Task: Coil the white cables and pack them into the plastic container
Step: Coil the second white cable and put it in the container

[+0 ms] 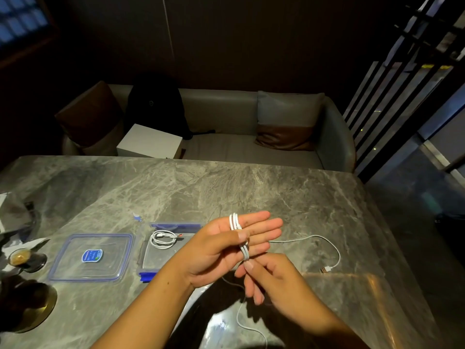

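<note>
Head view: one look down over a grey marble table (226,187), both hands raised at its middle.
Writing: blue sticker (92,255) on the clear lid (75,269), its print too small to read.
Left hand (221,248): palm up and fingers out straight, with the white cable (236,222) wound in several turns round them and the thumb pinning those turns down.
Right hand (274,283): just below the left, thumb and forefinger pinching the strand that drops from the loops, other fingers loosely curled.
Cable tail: it runs right across the table and curves round to a USB plug (326,269) lying flat. Another stretch hangs down off the near edge.
Plastic container (156,260): open on the table left of the hands, its near corner hidden by the left wrist. A coiled cable (163,240) lies at its far end.
Lid: flat on the table, just left of the container.
Around: a glass (21,256) at the left edge. Beyond the table is a sofa (239,147) carrying a black backpack (156,107) and a white box (148,141).
</note>
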Available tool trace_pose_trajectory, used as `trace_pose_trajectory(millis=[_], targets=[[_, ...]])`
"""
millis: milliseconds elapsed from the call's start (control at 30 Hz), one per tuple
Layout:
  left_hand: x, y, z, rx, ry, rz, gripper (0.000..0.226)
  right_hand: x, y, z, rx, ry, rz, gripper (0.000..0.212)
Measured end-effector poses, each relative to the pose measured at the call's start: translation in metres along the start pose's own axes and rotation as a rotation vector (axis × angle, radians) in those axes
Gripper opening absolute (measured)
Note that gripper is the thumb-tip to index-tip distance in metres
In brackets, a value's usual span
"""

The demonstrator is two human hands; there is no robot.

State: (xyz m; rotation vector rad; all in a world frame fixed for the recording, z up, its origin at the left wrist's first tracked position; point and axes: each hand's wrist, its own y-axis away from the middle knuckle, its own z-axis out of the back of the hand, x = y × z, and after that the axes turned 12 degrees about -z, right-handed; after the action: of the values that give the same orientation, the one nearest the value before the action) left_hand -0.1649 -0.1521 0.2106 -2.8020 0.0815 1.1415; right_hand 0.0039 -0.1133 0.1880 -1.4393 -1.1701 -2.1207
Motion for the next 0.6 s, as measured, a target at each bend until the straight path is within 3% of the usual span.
trace_pose_trajectory(millis=[233, 367, 500, 600], targets=[[0.007, -0.001, 0.006, -0.051, -0.061, 0.036, 0.047, 0.010, 0.017, 0.022, 0.082, 0.161, 0.075, 0.013], [0.007, -0.002, 0.007, -0.033, -0.114, 0.102, 0.048, 0.021, 0.023, 0.038, 0.113, 0.120, 0.109, 0.017], [0.009, 0.003, 0.008, -0.023, -0.130, 0.185, 0.049, 0.044, 0.029, 0.061, 0.039, 0.018, 0.173, 0.010], [0.010, 0.010, 0.007, 0.032, -0.111, 0.232, 0.050, 0.057, 0.029, 0.082, -0.056, -0.038, 0.226, 0.016]])
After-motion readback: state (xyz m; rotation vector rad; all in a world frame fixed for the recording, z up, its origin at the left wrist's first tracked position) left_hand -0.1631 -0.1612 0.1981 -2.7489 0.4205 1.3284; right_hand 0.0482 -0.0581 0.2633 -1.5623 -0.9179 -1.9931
